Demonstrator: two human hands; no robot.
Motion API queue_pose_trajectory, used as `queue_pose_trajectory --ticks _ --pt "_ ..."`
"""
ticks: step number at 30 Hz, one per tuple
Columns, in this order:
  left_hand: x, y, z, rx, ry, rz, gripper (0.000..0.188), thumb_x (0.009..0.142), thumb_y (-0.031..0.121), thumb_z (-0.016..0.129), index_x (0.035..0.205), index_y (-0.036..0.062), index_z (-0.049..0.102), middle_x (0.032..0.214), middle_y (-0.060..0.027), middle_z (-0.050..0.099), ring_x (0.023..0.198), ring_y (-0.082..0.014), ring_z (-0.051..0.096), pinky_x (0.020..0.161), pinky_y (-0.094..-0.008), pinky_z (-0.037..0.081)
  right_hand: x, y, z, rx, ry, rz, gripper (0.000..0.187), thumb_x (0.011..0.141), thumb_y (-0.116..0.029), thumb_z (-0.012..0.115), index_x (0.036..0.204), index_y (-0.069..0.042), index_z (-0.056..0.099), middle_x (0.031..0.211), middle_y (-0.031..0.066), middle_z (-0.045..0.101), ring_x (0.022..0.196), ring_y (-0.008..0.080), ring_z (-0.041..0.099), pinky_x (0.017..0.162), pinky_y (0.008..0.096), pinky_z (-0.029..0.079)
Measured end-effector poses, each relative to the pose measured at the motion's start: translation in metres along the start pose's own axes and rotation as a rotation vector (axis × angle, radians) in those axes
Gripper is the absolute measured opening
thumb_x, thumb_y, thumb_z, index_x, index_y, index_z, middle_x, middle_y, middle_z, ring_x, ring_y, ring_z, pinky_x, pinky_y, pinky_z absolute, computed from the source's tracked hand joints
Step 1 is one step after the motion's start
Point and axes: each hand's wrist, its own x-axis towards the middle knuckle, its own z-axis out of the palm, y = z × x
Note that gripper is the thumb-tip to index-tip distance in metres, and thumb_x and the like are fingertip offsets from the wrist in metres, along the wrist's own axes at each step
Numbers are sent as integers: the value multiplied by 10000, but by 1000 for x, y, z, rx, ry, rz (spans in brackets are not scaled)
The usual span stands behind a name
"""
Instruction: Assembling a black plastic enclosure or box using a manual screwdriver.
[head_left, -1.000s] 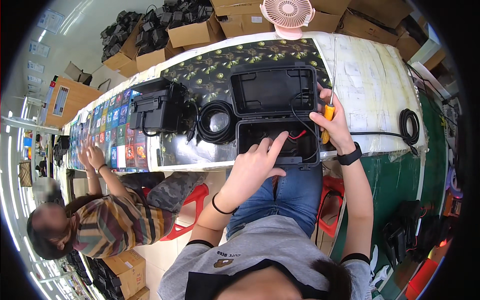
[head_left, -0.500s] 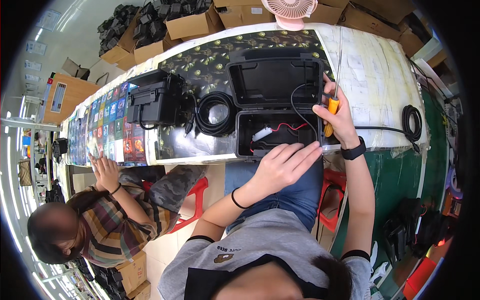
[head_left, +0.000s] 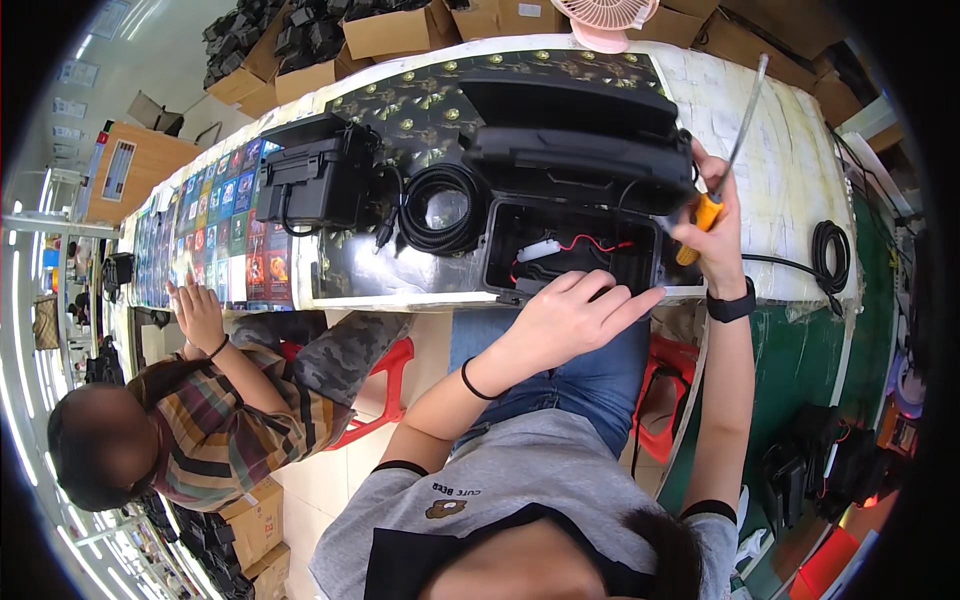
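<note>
A: Where does any writing show?
B: The grey shirt carries a short line of dark lettering above a small brown animal print. A carton behind bears a white label, too small to read; so are the sheets on the wall.
A: And the black box?
B: The black box sits at the near edge of the surface, before the person, with a white part and a red wire inside.
A: What differs from a moment earlier?
B: Its lid is now tipped forward; the hollow underside, plain before, is hidden. The screwdriver leans farther right.
A: The hands?
B: The right hand is wrapped round the screwdriver's yellow handle, fingertips by the lid's right end. The left hand is loosely spread at the box's front edge, gripping nothing; whether it touches the rim, one cannot tell.
</note>
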Motion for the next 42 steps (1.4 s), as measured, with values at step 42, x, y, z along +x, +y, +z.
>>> queue_pose_trajectory --ticks 42 --pt "-56 -47 2 -388 522 -699 363 786 172 804 1039 38 580 1258 -144 439 1160 -280 470 991 -388 404 -2 -29 12 -425 -12 3 519 674 -81 858 1116 -97 587 1355 130 566 1259 229 519 1110 390 366"
